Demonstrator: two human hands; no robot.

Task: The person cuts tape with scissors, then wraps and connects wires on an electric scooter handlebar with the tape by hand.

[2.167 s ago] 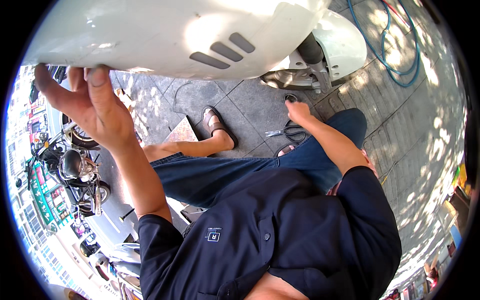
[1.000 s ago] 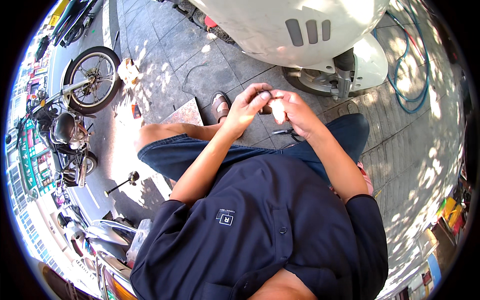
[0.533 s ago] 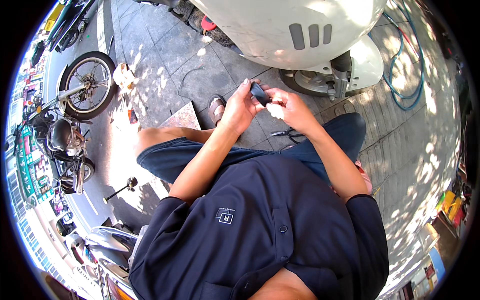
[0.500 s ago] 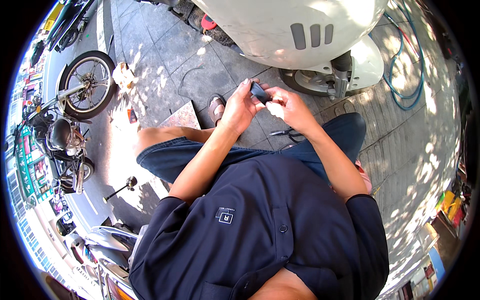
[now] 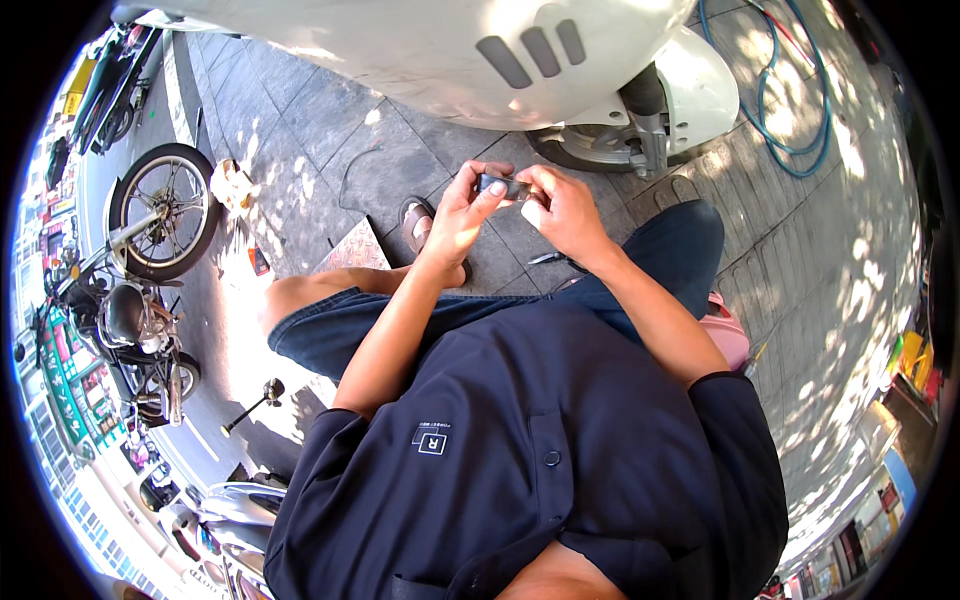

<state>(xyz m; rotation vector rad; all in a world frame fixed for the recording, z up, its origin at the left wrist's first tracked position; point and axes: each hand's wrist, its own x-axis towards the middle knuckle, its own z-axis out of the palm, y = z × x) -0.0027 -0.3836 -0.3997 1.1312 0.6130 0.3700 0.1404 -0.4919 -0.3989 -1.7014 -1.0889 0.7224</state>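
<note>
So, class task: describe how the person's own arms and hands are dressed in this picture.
Both forearms are bare; short dark navy sleeves end above the elbows. The left hand and right hand wear no gloves, and no watch or ring shows. The shirt has buttons and a small white chest mark.

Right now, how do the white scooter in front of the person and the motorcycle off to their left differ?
The white scooter is clad in smooth white panels with three dark slots; the motorcycle is dark with bare metal parts. The scooter stands close, just beyond both hands; the motorcycle stands farther off on the left. The scooter's wheel sits half hidden under a white guard; the motorcycle's spoked wheel is fully exposed. Both stand parked on paving.
</note>
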